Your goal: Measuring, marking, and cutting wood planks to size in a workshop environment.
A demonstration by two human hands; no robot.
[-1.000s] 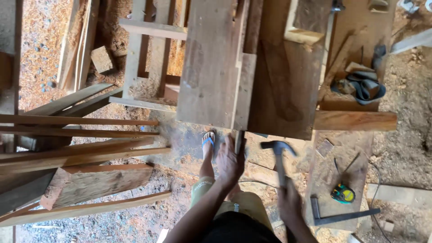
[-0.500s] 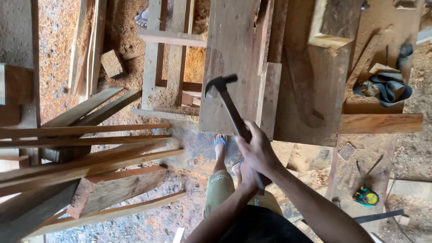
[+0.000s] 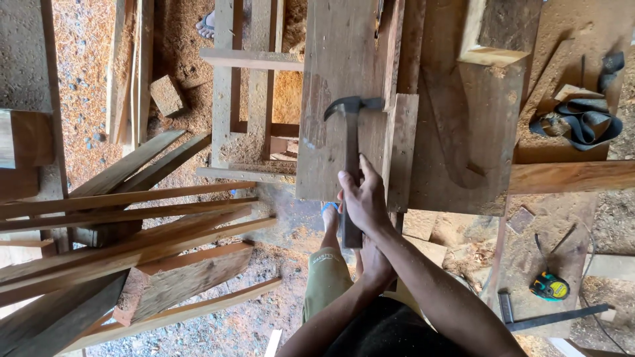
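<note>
One hammer, one tape measure, two hands.

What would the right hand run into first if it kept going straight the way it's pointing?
Likely the wide wooden board: the right hand holds the hammer pointing up along it, though height above the board is unclear.

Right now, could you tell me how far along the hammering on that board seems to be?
Done: the wide board lies flat with a narrow strip butted against its edge. In hand: the right hand grips the claw hammer, its head at that strip; the left hand sits below it. Left: whether any nail is driven cannot be seen.
</note>
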